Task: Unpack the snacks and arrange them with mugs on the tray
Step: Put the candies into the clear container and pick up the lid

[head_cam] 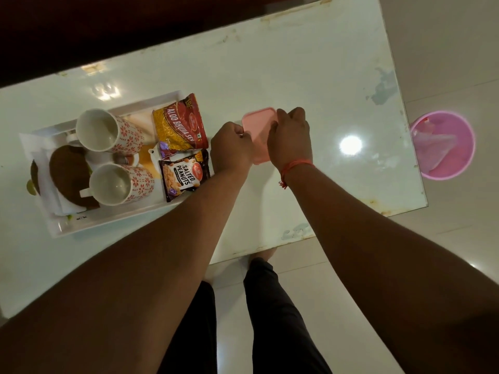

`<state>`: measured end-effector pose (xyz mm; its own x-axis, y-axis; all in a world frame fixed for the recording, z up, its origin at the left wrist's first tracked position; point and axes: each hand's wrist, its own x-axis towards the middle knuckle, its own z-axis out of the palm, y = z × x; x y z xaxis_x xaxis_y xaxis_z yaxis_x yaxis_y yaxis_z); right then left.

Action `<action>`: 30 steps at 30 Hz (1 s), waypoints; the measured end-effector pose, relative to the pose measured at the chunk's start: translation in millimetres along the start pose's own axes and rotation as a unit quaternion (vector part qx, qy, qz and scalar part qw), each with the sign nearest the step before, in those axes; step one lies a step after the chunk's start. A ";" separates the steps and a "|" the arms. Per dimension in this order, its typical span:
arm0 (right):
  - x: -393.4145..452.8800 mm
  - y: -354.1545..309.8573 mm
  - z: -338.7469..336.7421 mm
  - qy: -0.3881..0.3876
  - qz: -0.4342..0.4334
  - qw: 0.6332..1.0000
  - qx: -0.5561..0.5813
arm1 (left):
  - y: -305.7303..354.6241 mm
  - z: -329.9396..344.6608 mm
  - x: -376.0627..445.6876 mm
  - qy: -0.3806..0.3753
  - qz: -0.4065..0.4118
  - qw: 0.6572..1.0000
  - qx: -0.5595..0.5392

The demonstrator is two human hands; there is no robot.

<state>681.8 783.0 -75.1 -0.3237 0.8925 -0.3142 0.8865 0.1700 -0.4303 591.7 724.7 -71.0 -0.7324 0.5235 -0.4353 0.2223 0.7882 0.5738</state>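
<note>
White tray [89, 228] sits at the left of the pale table [310, 76]. On it: two patterned mugs [108, 130] [120, 184], a dark round biscuit-like item [68, 174] on white paper, and on its right side two snack packets, Aloo Bhujia Sev [179, 125] above Salted Peanuts [183, 174].

Just right of the tray, a pink lidded box [256, 122] lies on the table, apart from the tray. Its long axis runs away from the person, slightly slanted.

Left hand [232, 149] curls at the box's left edge, fingertips seemingly pinching the lid rim. Right hand [290, 139] curls over the right side, gripping it. Both hands are equally close, one on each flank.

Judgement: the lid comes off next; the contents must then travel leftward to the tray, so the left hand has the shorter path.

Far right, on the floor: pink bin [442, 147].
</note>
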 end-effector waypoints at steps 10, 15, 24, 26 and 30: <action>15.0 11.9 5.4 -0.042 0.001 0.999 0.002 | -9.5 5.6 23.6 -0.027 0.008 0.999 -0.035; 19.6 17.3 7.8 -0.058 0.004 0.998 0.033 | -9.4 4.7 31.5 -0.059 -0.063 0.993 -0.085; 21.9 18.0 3.4 -0.094 0.023 0.993 0.071 | -1.9 -3.8 35.5 -0.115 -0.139 0.976 -0.120; 20.9 17.1 4.0 -0.094 0.025 0.993 0.071 | -2.4 -3.0 35.6 -0.108 -0.121 0.981 -0.103; 17.6 15.1 5.0 -0.088 0.030 0.994 0.058 | -7.4 -0.1 33.7 -0.084 -0.039 0.995 -0.030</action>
<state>687.9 799.1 -91.3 -0.3337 0.8110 -0.4806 0.8647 0.0603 -0.4987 565.3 736.5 -89.8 -0.6265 0.5126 -0.5872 0.1275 0.8106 0.5716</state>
